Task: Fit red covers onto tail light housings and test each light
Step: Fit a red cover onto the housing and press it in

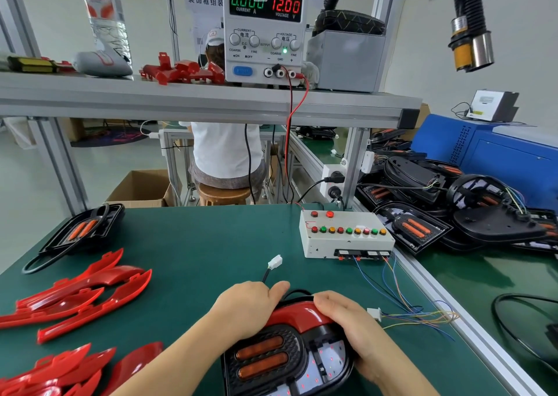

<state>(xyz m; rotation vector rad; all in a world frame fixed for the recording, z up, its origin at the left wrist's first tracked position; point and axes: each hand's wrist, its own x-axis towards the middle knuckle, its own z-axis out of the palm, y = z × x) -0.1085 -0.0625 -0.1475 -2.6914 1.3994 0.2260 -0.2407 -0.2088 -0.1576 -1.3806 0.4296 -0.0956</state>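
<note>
My left hand (247, 308) and right hand (350, 329) curled around the ends of the glossy red plastic cover (299, 311), pressing it onto the black oval tail light housing (300, 346) beneath my palms, apparently to seat it. Its white plug (275, 262) lay unconnected beyond my left knuckles.

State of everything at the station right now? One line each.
Supply, on, 0.000 A, 12.00 V.
Housing, flat on mat.
Cover, on Housing's top edge.
Housing plug, unplugged, loose on mat.
Tester plug, unplugged.
Left hand, grips Cover.
Right hand, grips Cover.
</note>
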